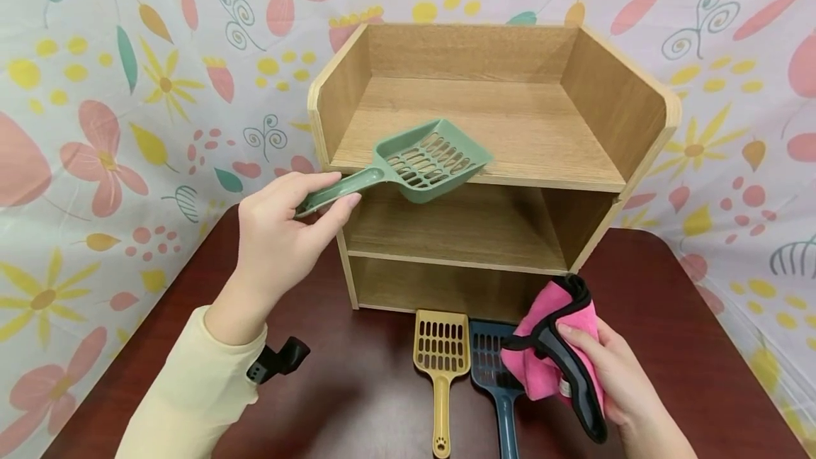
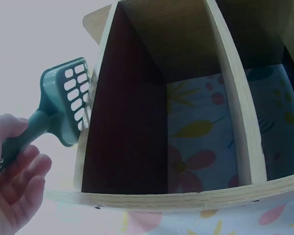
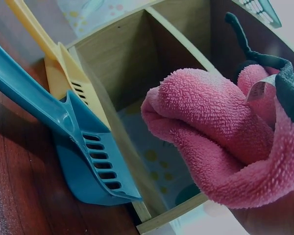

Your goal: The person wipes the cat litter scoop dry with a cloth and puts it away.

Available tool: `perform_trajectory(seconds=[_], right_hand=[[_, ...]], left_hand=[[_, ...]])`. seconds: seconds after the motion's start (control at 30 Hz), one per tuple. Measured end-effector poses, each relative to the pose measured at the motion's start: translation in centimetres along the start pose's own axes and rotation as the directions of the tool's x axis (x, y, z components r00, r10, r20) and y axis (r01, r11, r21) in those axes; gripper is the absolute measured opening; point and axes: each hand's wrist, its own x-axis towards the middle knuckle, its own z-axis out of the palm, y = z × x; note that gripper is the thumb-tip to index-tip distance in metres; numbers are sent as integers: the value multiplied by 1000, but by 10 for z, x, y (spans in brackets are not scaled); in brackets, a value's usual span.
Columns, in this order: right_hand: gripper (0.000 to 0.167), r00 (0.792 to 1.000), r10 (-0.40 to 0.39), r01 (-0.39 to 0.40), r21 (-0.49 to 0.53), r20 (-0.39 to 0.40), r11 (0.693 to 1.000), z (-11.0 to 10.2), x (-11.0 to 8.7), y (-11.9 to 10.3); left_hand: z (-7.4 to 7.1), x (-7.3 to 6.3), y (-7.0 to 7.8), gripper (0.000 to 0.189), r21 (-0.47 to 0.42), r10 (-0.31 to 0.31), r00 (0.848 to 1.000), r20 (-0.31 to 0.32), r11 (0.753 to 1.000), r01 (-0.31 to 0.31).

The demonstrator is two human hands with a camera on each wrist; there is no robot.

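Observation:
A green litter scoop (image 1: 389,174) with a slotted pan is pinched by its handle in my left hand (image 1: 274,246), raised at the front edge of the wooden shelf's top board. The left wrist view shows the same scoop (image 2: 54,107) beside the shelf's edge. My right hand (image 1: 618,370) grips a folded pink fleecy cloth (image 1: 542,377) with black edging, low by the shelf's right front. Part of the cloth overlaps a blue litter scoop (image 1: 503,409) on the table. Left of that lies a yellow litter scoop (image 1: 441,395), its slotted end toward the shelf.
The wooden shelf (image 1: 472,115) has raised sides and back around its top, with two compartments below. It stands on a dark reddish-brown table (image 1: 357,381). Behind and on both sides hangs a flower-patterned cloth backdrop (image 1: 191,76).

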Motion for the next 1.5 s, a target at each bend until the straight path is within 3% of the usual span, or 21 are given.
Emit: perform_trajectory(seconds=[0.17, 0.37, 0.5, 0.6, 0.7, 0.8, 0.9, 1.0, 1.1, 1.17, 1.3, 1.5], right_hand=[[9, 1000, 5, -5, -3, -7, 1000, -1, -1, 1], [10, 1000, 1, -1, 1, -2, 1000, -2, -2, 2], [10, 1000, -9, 9, 11, 9, 1000, -2, -2, 3], [10, 1000, -15, 15, 12, 10, 1000, -2, -2, 3], [9, 1000, -23, 23, 10, 3, 1000, -2, -2, 4], [10, 1000, -25, 25, 14, 6, 1000, -1, -2, 5], [9, 1000, -25, 25, 14, 10, 1000, 0, -2, 6], [9, 1000, -26, 26, 9, 3, 1000, -1, -2, 5], [9, 1000, -20, 20, 9, 9, 1000, -1, -2, 4], [9, 1000, -14, 14, 10, 16, 1000, -1, -1, 4], [9, 1000, -9, 9, 5, 14, 1000, -1, -1, 3], [9, 1000, -11, 11, 9, 20, 1000, 0, 0, 3]], left_hand=[[7, 3, 2, 20, 47, -23, 995, -95, 999, 28], [17, 5, 2, 17, 139, -15, 988, -156, 990, 36], [23, 9, 4, 16, 201, -35, 980, -198, 977, 75], [25, 11, 8, 19, 261, -74, 977, -200, 957, 126], [26, 13, 14, 27, 282, -135, 978, -158, 943, 176], [23, 12, 21, 37, 205, -215, 972, -93, 951, 230], [18, 8, 30, 42, 61, -306, 952, -16, 950, 307], [12, 3, 35, 39, -84, -400, 914, 72, 910, 405], [9, -2, 37, 40, -191, -455, 880, 137, 859, 474], [9, -4, 37, 41, -236, -466, 871, 156, 839, 491], [13, -4, 36, 42, -243, -450, 882, 139, 848, 471], [24, -2, 30, 39, -169, -398, 917, 37, 902, 398]])
